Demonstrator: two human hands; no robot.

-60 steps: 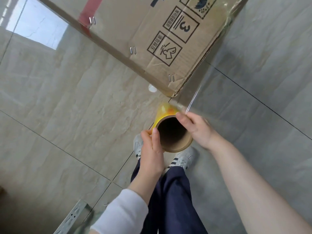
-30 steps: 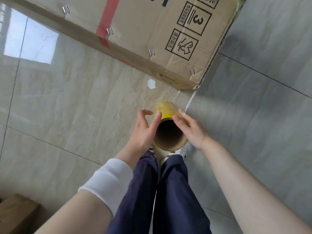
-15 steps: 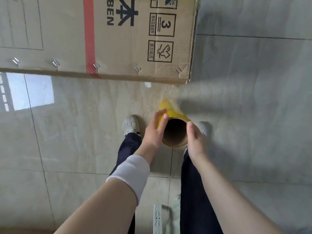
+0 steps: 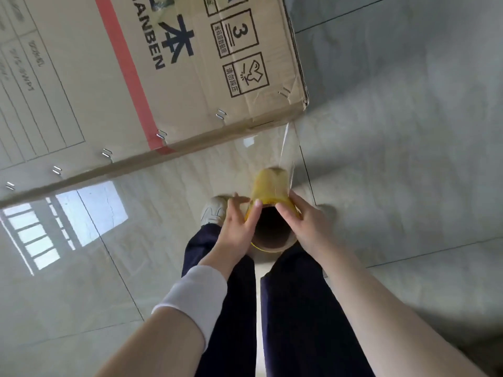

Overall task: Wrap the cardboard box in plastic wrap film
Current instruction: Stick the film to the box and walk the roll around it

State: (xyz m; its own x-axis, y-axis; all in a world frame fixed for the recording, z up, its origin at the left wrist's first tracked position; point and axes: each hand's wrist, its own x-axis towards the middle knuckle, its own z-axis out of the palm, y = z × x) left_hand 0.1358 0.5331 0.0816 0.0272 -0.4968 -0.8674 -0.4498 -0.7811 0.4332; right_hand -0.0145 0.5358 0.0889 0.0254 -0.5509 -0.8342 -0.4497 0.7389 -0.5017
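The person has stepped round the cardboard box [image 4: 163, 77], which stands on the floor [image 4: 408, 131], and its red-striped face now shows. The left hand [image 4: 236, 227] and right hand [image 4: 304, 227] clamp the plastic wrap roll [image 4: 270, 191] near the box's corner. The film [image 4: 288, 151] stretches to that corner, ready for the next side.

A snug white stretch-fabric sleeve band [image 4: 194, 297] rings the left forearm above the wrist, with bare arm on either side of it. The right forearm is bare, as are the left hand [image 4: 235, 229] and right hand [image 4: 306, 227]. Loose dark navy trousers [image 4: 294, 308] cover both legs above a pale off-white sneaker [image 4: 213, 210].
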